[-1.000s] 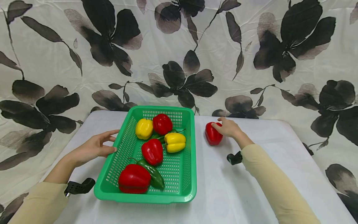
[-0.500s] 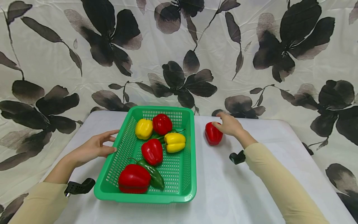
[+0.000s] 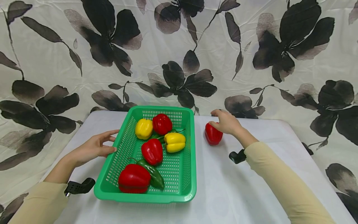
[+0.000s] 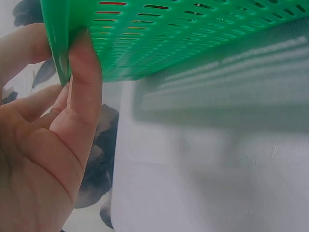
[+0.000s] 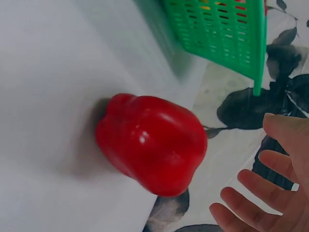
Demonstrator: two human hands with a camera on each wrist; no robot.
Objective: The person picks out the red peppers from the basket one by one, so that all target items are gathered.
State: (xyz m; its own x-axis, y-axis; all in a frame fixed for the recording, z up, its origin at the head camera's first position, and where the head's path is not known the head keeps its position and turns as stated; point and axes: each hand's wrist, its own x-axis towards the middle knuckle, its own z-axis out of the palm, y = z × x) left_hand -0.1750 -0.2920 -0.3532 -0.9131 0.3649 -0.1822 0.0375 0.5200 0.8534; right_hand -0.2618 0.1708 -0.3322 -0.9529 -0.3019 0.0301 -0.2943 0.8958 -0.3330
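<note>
A green plastic basket [image 3: 181,174] with slotted walls stands on the white table. My left hand [image 3: 96,147] pinches its left rim; in the left wrist view, the fingers [image 4: 86,72] lie on either side of the rim. To the basket's right sits a lone red bell pepper [image 3: 213,134]. My right hand [image 3: 227,123] hovers just above and behind this pepper, overlapping it in the head view. In the right wrist view, the hand [image 5: 270,186] appears apart from the pepper [image 5: 152,145], with fingers extended and nothing held.
Inside the basket lie red bell peppers [image 3: 152,151], yellow bell peppers [image 3: 175,143] and green chili peppers [image 3: 152,174]. Behind the table [image 3: 251,183] hangs a white cloth [image 3: 221,62] with dark flowers. A black camera [image 3: 237,157] is worn on the right wrist.
My right hand has risen slightly and shifted back off the lone red bell pepper, which stays in place. My left hand and the basket have not moved.
</note>
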